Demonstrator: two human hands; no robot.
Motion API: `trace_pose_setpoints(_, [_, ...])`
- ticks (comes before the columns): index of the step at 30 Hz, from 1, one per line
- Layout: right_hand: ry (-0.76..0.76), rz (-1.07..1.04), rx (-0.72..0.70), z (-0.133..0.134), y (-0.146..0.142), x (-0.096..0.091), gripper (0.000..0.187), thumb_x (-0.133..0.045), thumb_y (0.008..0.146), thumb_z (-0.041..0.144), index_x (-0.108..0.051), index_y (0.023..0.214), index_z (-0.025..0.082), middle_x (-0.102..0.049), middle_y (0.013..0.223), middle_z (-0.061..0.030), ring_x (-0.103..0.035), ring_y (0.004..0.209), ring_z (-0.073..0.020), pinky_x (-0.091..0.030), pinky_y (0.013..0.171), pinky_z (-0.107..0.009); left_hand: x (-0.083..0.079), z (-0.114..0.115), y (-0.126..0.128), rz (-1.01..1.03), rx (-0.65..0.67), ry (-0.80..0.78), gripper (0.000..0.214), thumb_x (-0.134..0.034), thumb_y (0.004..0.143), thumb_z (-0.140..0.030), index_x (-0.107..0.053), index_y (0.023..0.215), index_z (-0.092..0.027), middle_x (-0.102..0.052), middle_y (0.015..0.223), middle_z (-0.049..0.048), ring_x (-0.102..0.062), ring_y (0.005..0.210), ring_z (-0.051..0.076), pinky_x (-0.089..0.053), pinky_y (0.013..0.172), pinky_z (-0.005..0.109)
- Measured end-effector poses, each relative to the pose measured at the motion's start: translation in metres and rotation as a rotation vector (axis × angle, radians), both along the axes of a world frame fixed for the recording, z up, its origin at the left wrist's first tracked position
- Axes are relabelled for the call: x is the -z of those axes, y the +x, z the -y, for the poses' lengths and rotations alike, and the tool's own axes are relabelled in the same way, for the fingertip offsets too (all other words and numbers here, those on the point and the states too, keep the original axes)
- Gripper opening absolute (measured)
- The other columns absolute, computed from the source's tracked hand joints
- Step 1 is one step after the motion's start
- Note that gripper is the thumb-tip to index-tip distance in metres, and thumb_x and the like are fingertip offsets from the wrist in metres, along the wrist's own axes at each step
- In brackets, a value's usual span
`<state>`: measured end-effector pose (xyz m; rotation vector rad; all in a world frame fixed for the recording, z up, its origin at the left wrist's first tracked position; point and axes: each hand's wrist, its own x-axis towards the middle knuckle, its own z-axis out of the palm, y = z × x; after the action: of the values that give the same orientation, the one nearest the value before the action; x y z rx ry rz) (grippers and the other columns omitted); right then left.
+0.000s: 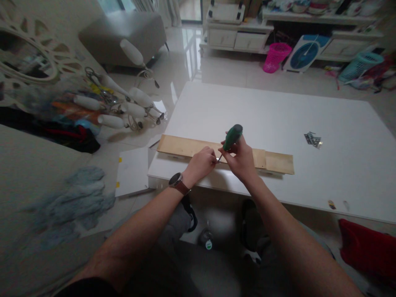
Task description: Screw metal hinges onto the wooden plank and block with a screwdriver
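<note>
A screwdriver (pixel 232 138) with a green and dark handle is gripped in my right hand (pixel 239 159). Its thin shaft slants down to the near edge of a long light-brown wooden board (pixel 182 146). Beside the tip, the closed fingers of my left hand (pixel 204 162) are pinched at the board's edge. A small shiny bit shows there, but what those fingers hold is hidden. The board lies across a large white panel (pixel 247 107), close to its front edge. Further right on the panel sits a small pile of metal hardware (pixel 313 140).
Two small pieces, one a brownish fitting (pixel 331 204), lie near the panel's front right edge. A white box-like piece (pixel 133 171) stands at left, below a lamp fixture (pixel 133 109) on the floor. A bottle (pixel 206 239) is between my feet; red cloth (pixel 368 251) is at right.
</note>
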<state>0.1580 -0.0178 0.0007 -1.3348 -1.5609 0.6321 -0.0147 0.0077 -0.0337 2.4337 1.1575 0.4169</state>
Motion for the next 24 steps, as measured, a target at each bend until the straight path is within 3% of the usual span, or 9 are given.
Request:
trace_pose_setpoints(7, [0.009,-0.064,-0.082,0.0001,0.0012,-0.0003,0.035,-0.061,0.088,0.018,-0.054,0.121,0.026,-0.076,0.107,-0.0067,-0.079,0.087,-0.0211,-0.065,0.072,-0.036,-0.0006,-0.0003,-0.0008,-0.012,0.005,0.012,0.022,-0.062,0.098,-0.015,-0.082,0.09,-0.019,-0.073,0.099,0.0094,-0.065,0.107,0.024,-0.054,0.088,0.035])
trace_pose_setpoints(14, [0.008,-0.06,-0.076,0.0,0.0028,-0.0019,0.044,-0.066,0.087,0.02,-0.052,0.129,0.028,-0.075,0.11,-0.0041,-0.076,0.084,-0.0179,-0.064,0.077,-0.034,-0.0034,0.0021,-0.0004,0.015,-0.034,-0.037,0.018,-0.065,0.093,-0.012,-0.079,0.086,-0.019,-0.072,0.098,0.0083,-0.066,0.105,0.023,-0.054,0.086,0.033])
trace_pose_setpoints(18, [0.003,-0.01,-0.038,0.0,0.0027,-0.003,0.048,-0.07,0.083,0.021,-0.055,0.128,0.029,-0.076,0.104,-0.0018,-0.073,0.078,-0.0167,-0.062,0.072,-0.032,-0.0023,0.0032,-0.0003,0.063,-0.083,-0.059,0.014,-0.066,0.092,-0.01,-0.076,0.086,-0.019,-0.071,0.102,0.008,-0.067,0.097,0.02,-0.055,0.085,0.032])
trace_pose_setpoints(24, [-0.01,0.069,0.041,0.0007,0.0012,-0.0033,0.035,-0.074,0.082,0.025,-0.062,0.114,0.027,-0.075,0.084,0.0003,-0.068,0.068,-0.0176,-0.058,0.064,-0.031,-0.0011,0.0014,0.0003,0.007,-0.019,-0.013,0.018,-0.064,0.094,-0.011,-0.08,0.088,-0.019,-0.073,0.1,0.009,-0.065,0.107,0.023,-0.055,0.087,0.033])
